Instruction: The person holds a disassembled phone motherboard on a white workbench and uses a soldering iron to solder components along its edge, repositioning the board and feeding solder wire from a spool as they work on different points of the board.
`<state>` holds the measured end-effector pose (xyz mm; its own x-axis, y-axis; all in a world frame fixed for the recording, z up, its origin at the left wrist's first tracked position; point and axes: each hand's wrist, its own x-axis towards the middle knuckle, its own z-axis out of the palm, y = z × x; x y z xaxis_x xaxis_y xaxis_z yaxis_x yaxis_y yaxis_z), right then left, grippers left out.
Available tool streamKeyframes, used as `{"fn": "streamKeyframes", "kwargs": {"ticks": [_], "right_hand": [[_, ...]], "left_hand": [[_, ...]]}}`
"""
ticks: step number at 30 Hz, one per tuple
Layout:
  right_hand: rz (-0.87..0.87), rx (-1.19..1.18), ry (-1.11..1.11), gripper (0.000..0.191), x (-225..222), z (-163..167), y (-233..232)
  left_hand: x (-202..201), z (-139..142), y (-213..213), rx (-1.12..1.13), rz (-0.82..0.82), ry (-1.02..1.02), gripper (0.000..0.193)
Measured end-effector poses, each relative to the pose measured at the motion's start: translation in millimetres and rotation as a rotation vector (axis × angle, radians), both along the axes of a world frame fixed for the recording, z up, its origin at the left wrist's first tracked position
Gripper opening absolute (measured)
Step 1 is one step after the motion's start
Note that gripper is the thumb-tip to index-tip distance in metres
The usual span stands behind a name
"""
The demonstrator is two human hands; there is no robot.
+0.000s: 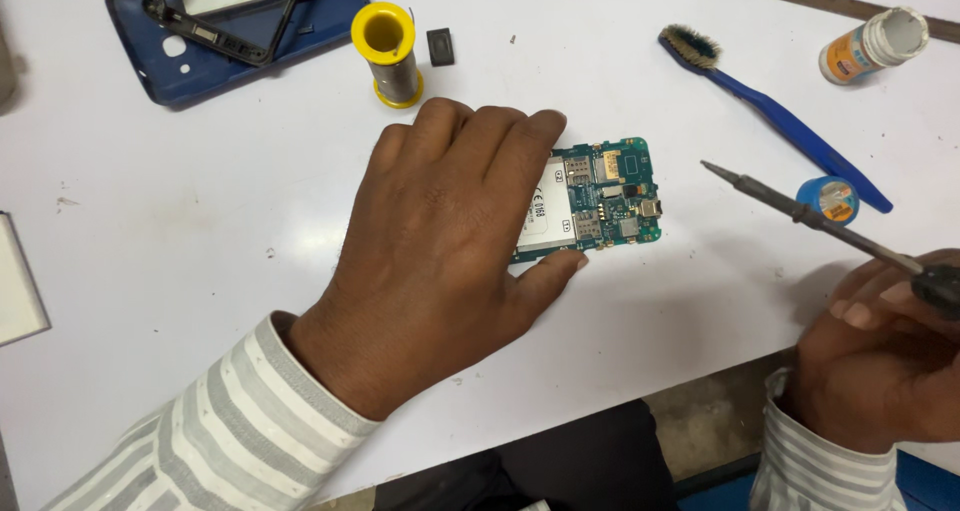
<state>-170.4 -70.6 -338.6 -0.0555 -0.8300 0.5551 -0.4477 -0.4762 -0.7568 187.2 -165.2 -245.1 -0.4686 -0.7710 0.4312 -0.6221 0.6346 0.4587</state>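
While the left hand [440,241] lies flat on the board [600,199], pinning it down, the right hand [885,356] grips an iron [800,211] poised right of the board.

Left hand [440,241]: palm down, fingers spread flat, thumb out to the right.
Right hand [880,356]: fingers curled closed, knuckles up, well apart from the left.

At frame centre a circuit board [607,199] lies on the counter [200,221], its left part under the left hand [440,241]. Behind it, toward the top, stands a solder spool [388,51], with a phone case [235,33] at upper left. A brush [775,116] and a small jar [872,43] lie upper right. At lower right the right hand [880,371] holds a soldering iron [810,216] pointing up-left, well apart from the board.
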Motion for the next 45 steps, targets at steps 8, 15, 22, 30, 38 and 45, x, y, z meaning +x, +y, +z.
{"fn": "streamKeyframes", "kwargs": {"ticks": [8, 15, 22, 30, 38, 45], "right_hand": [[-0.004, 0.001, 0.002, 0.027, -0.4, -2.0, 0.6], [-0.008, 0.001, 0.007, 0.027, -0.1, -1.7, 3.0], [-0.007, 0.006, 0.014, 0.028, 1.1, -0.8, 3.6], [-0.005, 0.013, 0.021, 0.028, 1.3, -0.4, 5.4], [-0.006, 0.020, 0.022, 0.028, 1.3, 0.3, 5.3], [-0.001, 0.031, 0.025, 0.029, 2.4, 1.2, 3.8]], "left_hand": [[1.0, 0.2, -0.7, 0.041, -0.018, 0.042, 0.078], [2.4, 0.4, 0.3, 0.055, -0.032, 0.083, 0.079], [3.5, 0.2, 1.1, 0.065, -0.083, 0.120, 0.075], [0.3, -0.5, -0.8, 0.009, -0.112, 0.196, 0.067], [2.9, -4.4, -0.8, -0.048, -0.084, 0.144, 0.059], [0.7, -8.1, -0.9, 0.033, -0.163, 0.250, 0.066]]}}
